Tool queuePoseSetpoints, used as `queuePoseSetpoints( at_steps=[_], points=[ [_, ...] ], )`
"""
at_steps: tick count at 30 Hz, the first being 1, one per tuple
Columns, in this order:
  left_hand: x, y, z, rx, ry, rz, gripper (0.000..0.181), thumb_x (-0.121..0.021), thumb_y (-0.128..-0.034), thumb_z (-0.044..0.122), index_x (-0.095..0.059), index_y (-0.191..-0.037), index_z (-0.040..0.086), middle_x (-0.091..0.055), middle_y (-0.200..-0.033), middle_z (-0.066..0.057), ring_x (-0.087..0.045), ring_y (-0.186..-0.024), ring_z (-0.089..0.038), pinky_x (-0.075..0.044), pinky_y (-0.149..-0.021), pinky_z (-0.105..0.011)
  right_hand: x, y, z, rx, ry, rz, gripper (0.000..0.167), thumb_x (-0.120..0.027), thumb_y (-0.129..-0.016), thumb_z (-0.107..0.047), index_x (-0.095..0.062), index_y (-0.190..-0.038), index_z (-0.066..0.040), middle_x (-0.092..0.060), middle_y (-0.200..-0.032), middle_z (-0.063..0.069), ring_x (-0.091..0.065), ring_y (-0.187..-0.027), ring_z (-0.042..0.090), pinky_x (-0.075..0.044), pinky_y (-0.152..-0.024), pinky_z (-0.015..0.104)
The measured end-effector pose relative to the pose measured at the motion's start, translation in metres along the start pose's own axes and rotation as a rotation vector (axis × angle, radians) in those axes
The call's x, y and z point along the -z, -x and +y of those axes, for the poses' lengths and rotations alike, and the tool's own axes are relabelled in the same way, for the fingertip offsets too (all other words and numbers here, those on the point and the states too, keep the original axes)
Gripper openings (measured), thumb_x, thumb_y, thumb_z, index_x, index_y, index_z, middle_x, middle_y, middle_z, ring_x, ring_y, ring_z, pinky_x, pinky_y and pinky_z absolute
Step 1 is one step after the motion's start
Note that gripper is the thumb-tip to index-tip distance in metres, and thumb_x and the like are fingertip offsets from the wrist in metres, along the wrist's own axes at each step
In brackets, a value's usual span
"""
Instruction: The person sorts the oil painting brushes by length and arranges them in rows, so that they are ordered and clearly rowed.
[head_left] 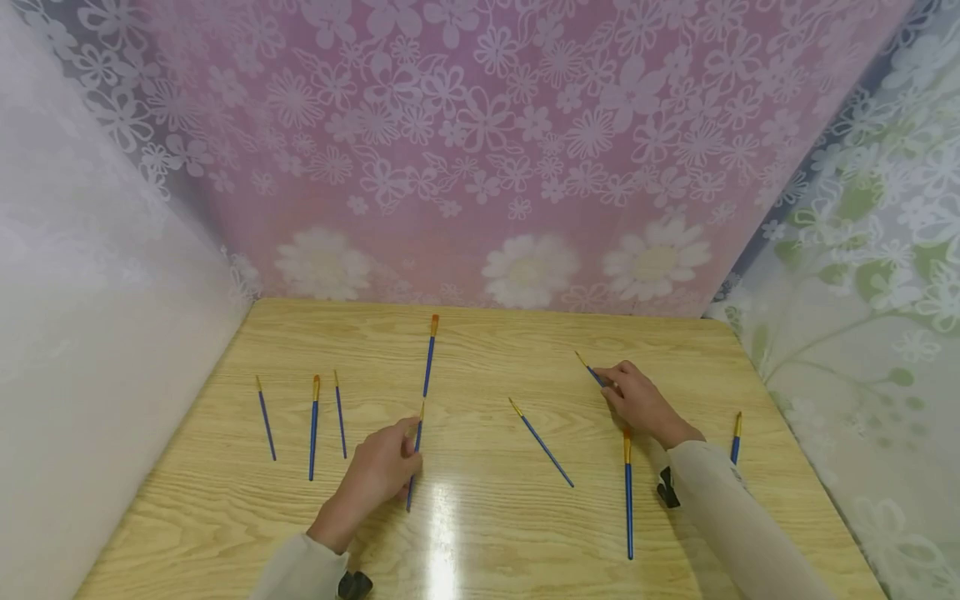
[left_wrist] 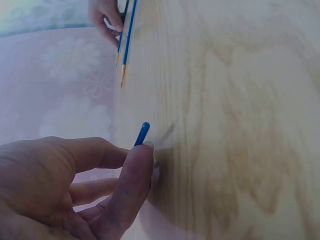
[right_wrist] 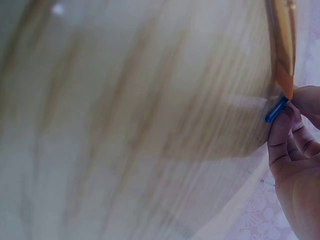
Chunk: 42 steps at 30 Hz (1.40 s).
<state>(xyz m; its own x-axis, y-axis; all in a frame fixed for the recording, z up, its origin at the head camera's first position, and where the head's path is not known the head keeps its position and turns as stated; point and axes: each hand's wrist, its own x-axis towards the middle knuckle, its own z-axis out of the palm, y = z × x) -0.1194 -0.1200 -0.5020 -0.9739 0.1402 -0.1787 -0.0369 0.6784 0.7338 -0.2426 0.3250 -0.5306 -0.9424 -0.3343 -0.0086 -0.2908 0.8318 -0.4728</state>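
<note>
In the head view the left hand [head_left: 378,467] pinches a thin blue brush [head_left: 414,475] at the table's middle, its gold ferrule pointing away. The left wrist view shows that brush's blue end [left_wrist: 142,133] between thumb and finger of the left hand [left_wrist: 75,180]. Farther right, the right hand [head_left: 641,402] pinches another thin blue brush [head_left: 595,376], whose tip points to the back left. In the right wrist view its blue end [right_wrist: 276,109] pokes out from the fingers of the right hand [right_wrist: 300,160], beside an orange brush tip [right_wrist: 285,85].
On the wooden table [head_left: 480,350] lie more blue brushes: several at the left [head_left: 313,433], one behind the left hand [head_left: 430,358], one between the hands [head_left: 546,450], one near the right wrist [head_left: 629,508] and one partly hidden by the right sleeve [head_left: 737,442]. Flowered cloth [head_left: 480,167] hangs behind.
</note>
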Motion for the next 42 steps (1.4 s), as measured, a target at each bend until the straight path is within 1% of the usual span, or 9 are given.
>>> queuePoseSetpoints(
  at_steps=[5,9,15,22,26,31,36,39,42],
  points=[
    [-0.004,0.001,-0.003,-0.022,-0.014,0.008,0.058,-0.066,-0.1003,0.001,-0.052,-0.156,-0.005,-0.058,-0.079,-0.001,-0.060,-0.045,-0.012,-0.044,-0.045,-0.025,0.000,-0.001,0.000,-0.002,0.004,0.010,0.043,-0.060,-0.111,-0.005,-0.057,-0.152,0.006,-0.059,-0.118,0.021,-0.064,-0.099,0.028,-0.057,-0.085,0.048],
    [-0.007,0.001,-0.006,-0.026,-0.025,0.015,0.057,-0.066,-0.1009,0.001,-0.053,-0.156,-0.005,-0.057,-0.082,-0.001,-0.059,-0.046,-0.011,-0.046,-0.045,-0.026,-0.001,-0.001,0.000,-0.005,-0.001,0.006,0.043,-0.059,-0.111,-0.005,-0.058,-0.152,0.005,-0.059,-0.118,0.020,-0.063,-0.098,0.027,-0.056,-0.085,0.046],
    [-0.010,0.001,-0.008,-0.035,-0.039,0.031,0.056,-0.065,-0.1007,0.001,-0.054,-0.155,-0.005,-0.057,-0.084,-0.001,-0.058,-0.047,-0.011,-0.044,-0.044,-0.025,-0.001,-0.001,0.000,-0.006,-0.009,0.003,0.043,-0.059,-0.111,-0.004,-0.058,-0.152,0.005,-0.059,-0.119,0.020,-0.061,-0.096,0.024,-0.055,-0.083,0.044],
    [-0.011,0.000,-0.008,-0.026,-0.061,0.050,0.055,-0.069,-0.1008,0.006,-0.056,-0.153,-0.004,-0.057,-0.088,-0.001,-0.055,-0.049,-0.010,-0.044,-0.048,-0.025,-0.001,-0.001,0.000,-0.015,-0.010,-0.002,0.043,-0.059,-0.111,-0.005,-0.057,-0.153,0.005,-0.059,-0.121,0.020,-0.061,-0.095,0.023,-0.054,-0.083,0.044],
    [-0.009,-0.002,-0.010,-0.006,-0.061,0.059,0.055,-0.071,-0.1017,0.012,-0.058,-0.153,-0.002,-0.061,-0.089,0.000,-0.057,-0.049,-0.010,-0.045,-0.051,-0.026,-0.001,-0.001,0.000,-0.017,-0.017,-0.003,0.043,-0.059,-0.111,-0.005,-0.057,-0.153,0.005,-0.059,-0.121,0.020,-0.061,-0.095,0.023,-0.054,-0.082,0.043],
    [0.002,-0.008,-0.015,0.000,-0.090,0.090,0.049,-0.070,-0.1033,0.016,-0.062,-0.149,0.000,-0.069,-0.095,-0.001,-0.056,-0.057,-0.011,-0.045,-0.056,-0.029,-0.001,-0.001,0.001,-0.014,-0.021,0.001,0.043,-0.059,-0.111,-0.005,-0.057,-0.153,0.005,-0.059,-0.120,0.020,-0.058,-0.092,0.021,-0.052,-0.080,0.041],
    [0.026,-0.017,-0.020,0.005,-0.134,0.125,0.042,-0.068,-0.1040,0.016,-0.067,-0.143,-0.001,-0.076,-0.103,-0.008,-0.054,-0.065,-0.013,-0.043,-0.057,-0.028,-0.001,-0.001,0.001,-0.010,-0.015,0.004,0.043,-0.059,-0.111,-0.005,-0.057,-0.153,0.005,-0.059,-0.120,0.020,-0.055,-0.089,0.020,-0.051,-0.080,0.041],
    [0.042,-0.020,-0.024,0.019,-0.131,0.141,0.040,-0.066,-0.1062,0.015,-0.067,-0.142,-0.004,-0.077,-0.107,-0.013,-0.054,-0.063,-0.016,-0.042,-0.056,-0.029,-0.001,-0.001,0.000,-0.011,-0.011,0.002,0.043,-0.058,-0.112,-0.005,-0.057,-0.154,0.005,-0.059,-0.121,0.021,-0.055,-0.089,0.020,-0.051,-0.080,0.041],
    [0.054,-0.024,-0.028,0.028,-0.144,0.169,0.041,-0.064,-0.1066,0.014,-0.066,-0.142,-0.006,-0.075,-0.110,-0.015,-0.054,-0.065,-0.017,-0.043,-0.058,-0.031,-0.001,0.000,-0.001,-0.014,-0.009,0.001,0.043,-0.058,-0.112,-0.006,-0.056,-0.154,0.005,-0.058,-0.121,0.021,-0.055,-0.089,0.020,-0.051,-0.080,0.041]
  ],
)
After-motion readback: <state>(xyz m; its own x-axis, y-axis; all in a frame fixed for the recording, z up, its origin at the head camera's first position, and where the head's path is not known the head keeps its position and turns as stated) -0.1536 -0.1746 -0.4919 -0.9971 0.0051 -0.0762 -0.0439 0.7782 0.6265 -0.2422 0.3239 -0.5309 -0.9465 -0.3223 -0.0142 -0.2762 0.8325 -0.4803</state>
